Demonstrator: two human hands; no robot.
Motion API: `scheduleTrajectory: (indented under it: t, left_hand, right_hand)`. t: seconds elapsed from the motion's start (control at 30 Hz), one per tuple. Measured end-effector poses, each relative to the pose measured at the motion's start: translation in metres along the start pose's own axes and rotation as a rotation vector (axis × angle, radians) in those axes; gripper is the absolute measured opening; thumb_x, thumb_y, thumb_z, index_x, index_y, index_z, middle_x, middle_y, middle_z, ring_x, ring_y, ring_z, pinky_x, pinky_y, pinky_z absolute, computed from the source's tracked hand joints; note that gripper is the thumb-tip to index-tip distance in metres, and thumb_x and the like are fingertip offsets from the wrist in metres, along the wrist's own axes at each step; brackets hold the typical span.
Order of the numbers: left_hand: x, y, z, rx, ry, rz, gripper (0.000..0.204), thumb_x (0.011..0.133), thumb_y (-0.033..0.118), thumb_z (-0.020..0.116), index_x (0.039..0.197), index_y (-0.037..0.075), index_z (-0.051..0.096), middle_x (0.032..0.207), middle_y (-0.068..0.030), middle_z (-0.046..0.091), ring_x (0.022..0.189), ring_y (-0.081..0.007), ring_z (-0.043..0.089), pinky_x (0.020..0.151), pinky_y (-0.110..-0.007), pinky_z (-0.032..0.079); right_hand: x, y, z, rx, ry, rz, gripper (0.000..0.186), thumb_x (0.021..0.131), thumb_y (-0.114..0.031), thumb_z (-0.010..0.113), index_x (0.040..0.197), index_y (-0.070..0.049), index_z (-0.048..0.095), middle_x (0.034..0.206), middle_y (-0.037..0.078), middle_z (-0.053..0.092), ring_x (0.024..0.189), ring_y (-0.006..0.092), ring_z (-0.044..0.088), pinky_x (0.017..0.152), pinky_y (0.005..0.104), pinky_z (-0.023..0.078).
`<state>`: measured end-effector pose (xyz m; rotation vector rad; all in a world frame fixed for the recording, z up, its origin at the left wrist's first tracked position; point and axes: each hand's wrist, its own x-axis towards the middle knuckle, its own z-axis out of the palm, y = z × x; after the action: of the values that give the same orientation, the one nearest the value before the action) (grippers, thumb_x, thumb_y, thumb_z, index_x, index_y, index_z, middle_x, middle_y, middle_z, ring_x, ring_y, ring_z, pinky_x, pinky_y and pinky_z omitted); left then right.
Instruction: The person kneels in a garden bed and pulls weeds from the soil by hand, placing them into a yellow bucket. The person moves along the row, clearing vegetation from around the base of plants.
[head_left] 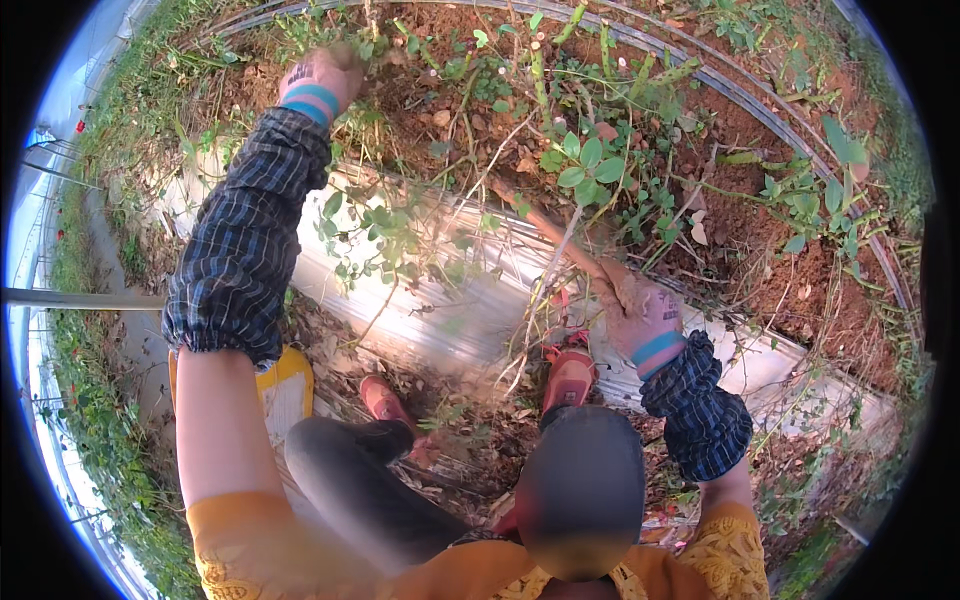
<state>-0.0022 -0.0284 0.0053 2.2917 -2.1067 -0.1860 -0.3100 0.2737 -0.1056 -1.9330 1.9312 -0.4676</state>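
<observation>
My right hand [645,318], in a pinkish work glove with a blue-striped cuff, is closed round a wooden tool handle [545,225]. The handle slants up and left to the edge of the soil bed; its working end is hidden among soil and stems. My left hand [322,82], gloved the same way, reaches to the far left of the bed among low green weeds [375,130]. Its fingers look curled and are partly blurred, so what they hold does not show. A leafy green shoot [590,172] rises between the hands, and dry twigs [540,290] hang left of my right hand.
Cut green stems [540,75] stand in the reddish soil [810,300]. Thin grey pipes [760,105] curve along the bed's far side. A pale plastic sheet [420,310] runs beside the bed. A yellow object [292,385] lies near my left elbow, and my red shoes [570,378] are below.
</observation>
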Motion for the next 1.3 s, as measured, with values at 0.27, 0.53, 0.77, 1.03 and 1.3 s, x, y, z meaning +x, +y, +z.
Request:
scheduleTrajectory:
  t: [0.27, 0.53, 0.77, 1.03, 1.3]
  left_hand:
    - [-0.003, -0.035, 0.017, -0.526, -0.15, 0.172, 0.033, 0.085, 0.017, 0.067, 0.111, 0.001, 0.056, 0.082, -0.0068, 0.066, 0.065, -0.0142, 0.063, 0.058, -0.029, 0.051]
    - [-0.04, 0.002, 0.097, 0.46, -0.159, 0.521, 0.075, 0.075, 0.018, 0.069, 0.141, 0.017, 0.035, 0.139, -0.0151, 0.046, 0.119, -0.03, 0.053, 0.093, -0.038, 0.049]
    - [-0.035, -0.005, 0.109, 0.381, -0.177, 0.507, 0.061, 0.076, 0.022, 0.068, 0.133, 0.012, 0.048, 0.128, -0.0117, 0.057, 0.108, -0.0289, 0.061, 0.087, -0.037, 0.052]
    - [0.012, -0.013, 0.083, -0.4, -0.017, -0.164, 0.055, 0.079, 0.024, 0.071, 0.132, 0.019, 0.055, 0.118, -0.0122, 0.064, 0.105, -0.0237, 0.063, 0.092, -0.036, 0.05]
    - [0.053, -0.051, 0.025, -0.347, 0.068, 0.267, 0.028, 0.089, 0.015, 0.058, 0.114, 0.004, 0.058, 0.107, -0.012, 0.064, 0.093, -0.02, 0.061, 0.086, -0.032, 0.049]
  right_hand:
    - [-0.054, 0.016, -0.062, 0.244, -0.128, 0.232, 0.033, 0.091, -0.032, 0.058, 0.112, -0.008, 0.063, 0.076, 0.014, 0.065, 0.068, 0.0305, 0.064, 0.06, 0.0366, 0.051]
    - [0.001, 0.024, 0.052, 0.358, -0.084, 0.005, 0.032, 0.093, -0.029, 0.056, 0.116, -0.007, 0.06, 0.08, 0.006, 0.064, 0.066, 0.0187, 0.06, 0.059, 0.0296, 0.048]
    - [-0.011, -0.006, 0.11, 1.375, -0.195, 0.466, 0.035, 0.092, -0.024, 0.062, 0.119, -0.001, 0.058, 0.075, -0.005, 0.051, 0.059, 0.0043, 0.048, 0.052, 0.0191, 0.042]
    - [-0.014, -0.013, 0.071, 1.359, -0.233, 0.577, 0.036, 0.094, -0.019, 0.059, 0.122, 0.003, 0.055, 0.078, -0.003, 0.053, 0.065, 0.0047, 0.047, 0.056, 0.0198, 0.043]
    - [-0.023, 0.001, -0.01, 0.909, -0.255, 0.46, 0.027, 0.094, -0.02, 0.059, 0.114, -0.002, 0.059, 0.074, -0.004, 0.055, 0.062, 0.0057, 0.049, 0.054, 0.023, 0.043]
